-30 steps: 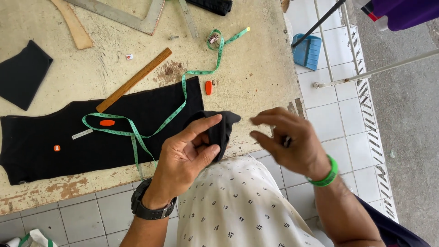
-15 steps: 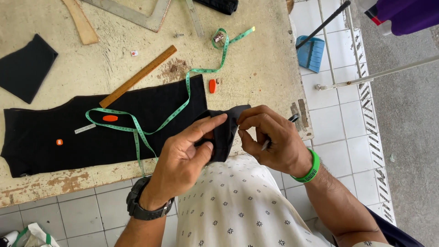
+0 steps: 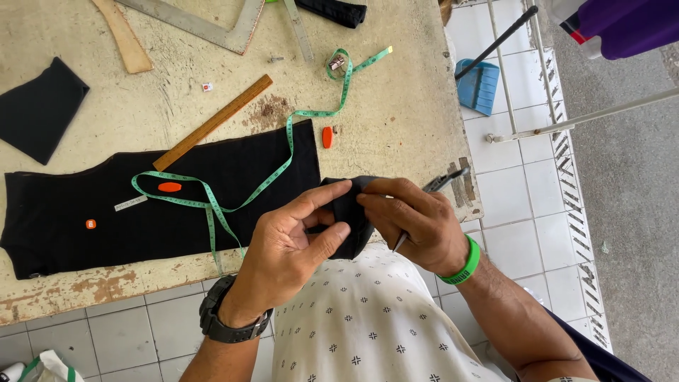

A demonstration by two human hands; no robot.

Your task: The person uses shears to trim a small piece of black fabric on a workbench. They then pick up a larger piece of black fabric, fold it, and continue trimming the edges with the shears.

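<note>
Item: black scrap, a small folded piece of cloth, held in the air between both hands just off the near edge of the table.

Handling (judged): light, limp, folds on itself; neither slippery nor fragile. Best pinched at a folded edge or corner, since it sags wherever it is unsupported.

Left hand: half closed, thumb and forefinger pinching the scrap's left side, other fingers curled loosely beneath. Black watch on the wrist.

Right hand: closed over the scrap's right side, fingertips meeting the left forefinger on top of the cloth. It also holds a slim metal tool, whose grey tips stick out past the knuckles and whose point shows below the palm; its kind cannot be told. Green band on the wrist.

Beyond the left hand, on the table: long black cloth laid flat, green tape looped over it, wooden ruler at its far edge, orange chalk just past the fingertips.
</note>
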